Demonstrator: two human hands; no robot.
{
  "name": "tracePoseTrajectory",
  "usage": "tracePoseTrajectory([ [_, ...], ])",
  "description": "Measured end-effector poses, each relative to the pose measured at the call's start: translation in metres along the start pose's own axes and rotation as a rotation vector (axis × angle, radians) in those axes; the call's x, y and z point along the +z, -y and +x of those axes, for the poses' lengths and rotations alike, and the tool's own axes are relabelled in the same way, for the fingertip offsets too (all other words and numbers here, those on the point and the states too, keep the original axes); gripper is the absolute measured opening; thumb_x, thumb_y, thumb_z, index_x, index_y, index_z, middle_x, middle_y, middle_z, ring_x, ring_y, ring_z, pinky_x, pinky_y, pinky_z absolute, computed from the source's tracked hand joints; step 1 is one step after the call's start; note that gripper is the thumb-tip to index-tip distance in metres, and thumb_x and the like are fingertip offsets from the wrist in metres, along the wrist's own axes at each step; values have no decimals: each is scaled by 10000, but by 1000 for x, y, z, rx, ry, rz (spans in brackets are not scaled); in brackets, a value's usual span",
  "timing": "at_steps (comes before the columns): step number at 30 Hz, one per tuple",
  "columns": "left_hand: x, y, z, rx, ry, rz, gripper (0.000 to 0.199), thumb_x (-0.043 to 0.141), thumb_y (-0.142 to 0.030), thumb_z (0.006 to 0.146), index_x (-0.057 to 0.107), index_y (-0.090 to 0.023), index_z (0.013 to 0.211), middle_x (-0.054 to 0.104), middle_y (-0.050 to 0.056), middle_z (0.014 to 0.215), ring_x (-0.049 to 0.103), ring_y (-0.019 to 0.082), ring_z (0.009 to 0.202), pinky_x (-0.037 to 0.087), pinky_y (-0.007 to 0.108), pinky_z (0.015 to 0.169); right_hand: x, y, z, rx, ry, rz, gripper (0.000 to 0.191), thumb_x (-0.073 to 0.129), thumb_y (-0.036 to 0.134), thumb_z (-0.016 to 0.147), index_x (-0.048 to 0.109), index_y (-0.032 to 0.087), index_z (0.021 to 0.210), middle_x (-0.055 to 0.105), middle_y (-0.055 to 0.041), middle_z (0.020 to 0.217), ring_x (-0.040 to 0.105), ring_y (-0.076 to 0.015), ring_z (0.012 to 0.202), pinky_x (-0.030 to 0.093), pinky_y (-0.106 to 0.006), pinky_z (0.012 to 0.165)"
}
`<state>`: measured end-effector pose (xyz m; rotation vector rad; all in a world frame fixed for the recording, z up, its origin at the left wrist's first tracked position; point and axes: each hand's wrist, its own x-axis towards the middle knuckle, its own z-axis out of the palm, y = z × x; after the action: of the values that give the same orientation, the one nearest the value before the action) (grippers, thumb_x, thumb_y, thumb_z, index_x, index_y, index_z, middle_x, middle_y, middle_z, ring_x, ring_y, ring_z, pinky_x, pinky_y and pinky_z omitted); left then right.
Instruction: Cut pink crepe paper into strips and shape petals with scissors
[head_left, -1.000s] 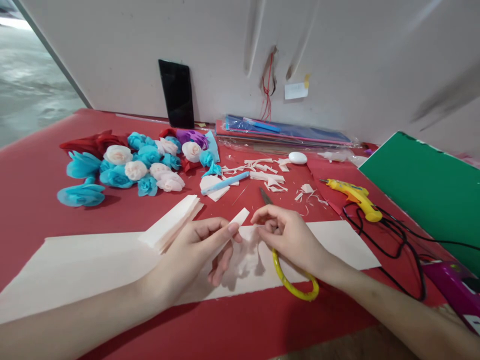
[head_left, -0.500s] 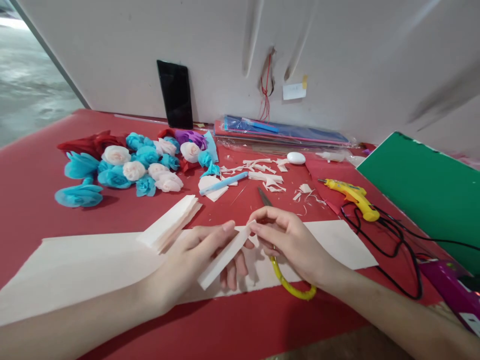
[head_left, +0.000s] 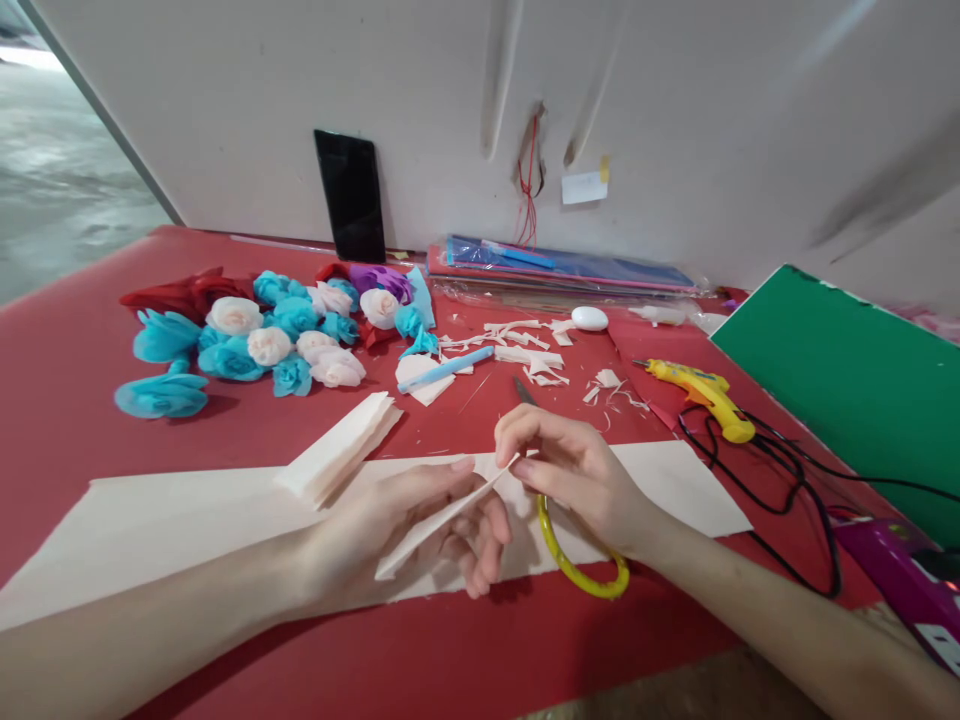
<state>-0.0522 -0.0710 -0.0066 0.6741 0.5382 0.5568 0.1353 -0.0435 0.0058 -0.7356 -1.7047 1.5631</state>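
A narrow strip of pale crepe paper (head_left: 439,525) slants between my hands, turned nearly edge-on. My right hand (head_left: 581,470) pinches its upper end between thumb and fingers. My left hand (head_left: 397,520) sits palm up around the lower part, thumb and loosely curled fingers apart, with the strip crossing the palm. Under my right hand are scissors with a yellow handle (head_left: 577,570); their middle is hidden, and a blade tip shows beyond my knuckles. Beneath both hands lies a long pale paper sheet (head_left: 180,520). A folded stack of pale paper (head_left: 341,450) rests on it.
Blue, white, red and purple paper flowers (head_left: 292,315) cover the back left. Paper scraps (head_left: 529,355) and a light-blue pen (head_left: 446,370) lie behind my hands. At right are a yellow glue gun (head_left: 701,390), its black cable (head_left: 817,540) and a green board (head_left: 847,390). A phone (head_left: 351,195) leans on the wall.
The paper strip has turned from showing its flat face to nearly edge-on, its lower end shifting left. My left fingers have moved slightly; my right hand still pinches the upper end.
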Motion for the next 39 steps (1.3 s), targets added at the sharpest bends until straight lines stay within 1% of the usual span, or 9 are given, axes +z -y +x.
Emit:
tracePoseTrajectory([
  [5,-1,3,0,26,-20,15,194,694,-288,744,659,-118,656,626,35,600,567,116,561,441,210,590,-1,-3,1,-30,-18,-65,124,517,113,800,594,206,832,500,3,869,465,-111,748,375,-238,630],
  [9,-1,7,0,98,-188,39,202,752,-326,687,665,-144,676,614,4,599,549,113,572,430,219,598,2,-1,2,91,-126,-58,68,533,259,862,573,208,882,498,33,759,439,-86,639,344,-220,573],
  [14,0,4,1,231,-421,506,205,687,-378,731,685,-180,678,609,-16,649,519,121,652,385,209,631,11,7,0,201,-134,-140,110,565,292,837,553,185,815,527,34,745,482,-90,657,365,-227,590],
  [19,8,2,1,174,-346,697,246,582,-344,768,624,-168,602,567,-15,594,486,126,592,368,209,570,19,10,-3,229,-103,-184,63,547,223,813,541,172,776,507,47,699,443,-69,572,360,-209,528],
  [23,9,5,0,213,-311,779,299,563,-337,781,541,-171,532,483,-35,526,420,104,522,331,197,514,15,12,-1,176,-98,-269,79,530,251,837,540,184,796,535,34,743,485,-83,632,393,-208,569],
  [27,2,4,0,293,-445,678,356,582,-356,797,533,-174,495,491,-38,502,416,91,506,337,181,515,0,21,-5,220,-126,-781,123,505,286,859,541,194,932,576,-9,809,554,-141,694,432,-260,607],
  [31,-4,3,2,319,-539,321,349,629,-399,789,622,-171,525,565,-17,547,474,88,565,396,150,573,-17,25,-22,351,-109,-1291,278,468,254,866,540,140,1109,584,-125,1021,610,-241,842,479,-363,718],
  [35,-6,1,3,314,-487,130,367,651,-391,788,625,-166,499,575,-6,520,486,85,559,430,138,587,-22,21,-37,492,18,-1305,443,519,284,842,484,131,1256,529,-159,1188,633,-260,917,512,-350,745],
  [39,-6,-4,3,316,-438,62,363,589,-330,844,638,-166,524,602,3,525,522,89,544,453,148,578,-16,22,-38,596,-28,-1302,524,513,224,822,439,100,1326,570,-183,1189,614,-289,1018,503,-348,801],
])
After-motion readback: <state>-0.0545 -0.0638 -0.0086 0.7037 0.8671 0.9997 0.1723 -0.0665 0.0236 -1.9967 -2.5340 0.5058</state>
